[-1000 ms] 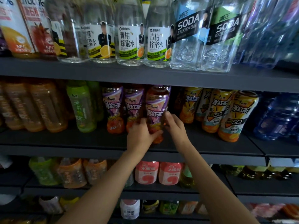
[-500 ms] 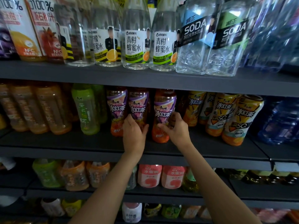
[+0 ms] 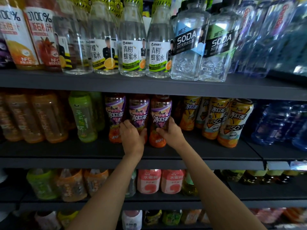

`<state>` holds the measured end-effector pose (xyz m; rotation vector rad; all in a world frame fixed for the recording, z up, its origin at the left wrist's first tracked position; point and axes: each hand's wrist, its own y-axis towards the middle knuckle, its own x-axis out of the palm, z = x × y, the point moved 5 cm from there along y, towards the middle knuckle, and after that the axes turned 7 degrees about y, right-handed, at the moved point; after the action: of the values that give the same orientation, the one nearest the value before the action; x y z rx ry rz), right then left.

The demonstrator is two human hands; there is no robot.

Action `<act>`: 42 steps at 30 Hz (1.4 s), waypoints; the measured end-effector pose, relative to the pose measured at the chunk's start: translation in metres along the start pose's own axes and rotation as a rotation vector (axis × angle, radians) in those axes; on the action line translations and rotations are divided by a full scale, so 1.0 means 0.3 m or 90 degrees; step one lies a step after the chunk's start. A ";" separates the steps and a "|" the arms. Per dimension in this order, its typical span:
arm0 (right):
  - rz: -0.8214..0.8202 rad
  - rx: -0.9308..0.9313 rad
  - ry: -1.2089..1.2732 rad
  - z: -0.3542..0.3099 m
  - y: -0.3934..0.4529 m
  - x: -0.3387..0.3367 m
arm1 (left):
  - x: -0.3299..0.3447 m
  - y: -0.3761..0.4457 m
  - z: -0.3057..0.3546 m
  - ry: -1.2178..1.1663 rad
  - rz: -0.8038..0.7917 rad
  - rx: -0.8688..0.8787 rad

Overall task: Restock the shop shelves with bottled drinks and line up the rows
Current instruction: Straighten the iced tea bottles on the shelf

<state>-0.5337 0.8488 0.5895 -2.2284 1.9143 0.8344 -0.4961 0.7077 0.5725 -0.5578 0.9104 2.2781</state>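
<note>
Gripping two purple-label tea bottles on the middle shelf [image 3: 66, 151], both hands reach in from below. The left hand [image 3: 132, 138] wraps its fingers round the lower part of the middle tea bottle [image 3: 139, 113]; the right hand [image 3: 171, 133] curls round the right tea bottle [image 3: 161, 117], thumb across its front. Both bottles stand upright on the shelf, touching each other. A third tea bottle [image 3: 114, 117] stands just left of the middle tea bottle. Further left of it stands a green bottle [image 3: 83, 117], then orange bottles [image 3: 46, 117]. To the right of the middle tea bottle, beyond the right one, stand yellow-label bottles [image 3: 232, 123], then blue water bottles [image 3: 274, 123]. On the shelf above the middle tea bottle stand clear honey-water bottles [image 3: 132, 47] and two SODA bottles [image 3: 199, 50]. Below it, on the next shelf down, sit two pink bottles [image 3: 159, 181].
</note>
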 end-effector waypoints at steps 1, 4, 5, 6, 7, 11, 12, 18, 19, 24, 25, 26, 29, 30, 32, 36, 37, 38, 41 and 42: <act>0.029 0.010 0.002 -0.001 -0.018 0.009 | -0.003 -0.002 0.001 0.001 -0.002 -0.001; 0.111 0.050 -0.064 0.014 -0.074 0.049 | -0.009 -0.001 0.004 -0.001 -0.013 -0.004; 0.119 0.072 -0.100 0.025 -0.081 0.058 | -0.009 -0.001 0.007 -0.003 -0.017 -0.005; 0.124 0.090 -0.128 0.032 -0.084 0.063 | -0.010 -0.002 0.006 -0.004 -0.019 -0.007; 0.126 0.101 -0.144 0.033 -0.082 0.065 | -0.011 -0.002 0.005 -0.004 -0.020 -0.008; 0.121 0.115 -0.147 0.027 -0.075 0.075 | -0.008 0.000 0.001 0.006 -0.029 -0.005; 0.120 0.117 -0.142 0.026 -0.074 0.076 | -0.007 0.001 0.001 0.010 -0.033 -0.004; 0.288 -0.048 -0.059 -0.003 -0.157 0.057 | -0.085 0.012 -0.038 -0.041 0.009 0.122; 0.309 -0.098 -0.047 -0.017 -0.182 0.066 | -0.109 0.011 -0.060 -0.052 0.050 0.144; 0.152 -0.054 -0.128 -0.064 -0.150 0.203 | -0.110 0.051 -0.201 -0.065 0.044 -0.079; 0.137 -0.034 -0.143 -0.070 -0.131 0.224 | -0.092 0.059 -0.215 -0.059 0.004 -0.116; 0.131 -0.011 -0.146 -0.079 -0.117 0.238 | -0.079 0.067 -0.221 -0.051 -0.027 -0.131; 0.124 0.061 -0.151 -0.093 -0.082 0.251 | -0.063 0.087 -0.236 -0.030 -0.061 -0.114; 0.126 0.074 -0.159 -0.096 -0.072 0.250 | -0.064 0.092 -0.244 -0.027 -0.065 -0.106; 0.134 0.079 -0.171 -0.100 -0.058 0.243 | -0.063 0.091 -0.254 -0.026 -0.069 -0.086; 0.138 0.078 -0.181 -0.090 -0.052 0.249 | -0.066 0.062 -0.256 -0.031 -0.057 -0.063; 0.138 0.078 -0.183 -0.090 -0.052 0.250 | -0.067 0.057 -0.255 -0.033 -0.059 -0.063; 0.139 0.073 -0.183 -0.090 -0.052 0.250 | -0.067 0.055 -0.251 -0.036 -0.061 -0.064; 0.167 0.039 -0.170 -0.095 -0.069 0.219 | -0.071 0.047 -0.245 -0.040 -0.069 -0.067; 0.195 0.014 -0.159 -0.095 -0.083 0.194 | -0.072 0.038 -0.246 -0.041 -0.067 -0.068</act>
<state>-0.4966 0.7906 0.5804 -1.7423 2.1528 1.0657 -0.4771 0.6394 0.5406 -0.5620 0.7143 2.2460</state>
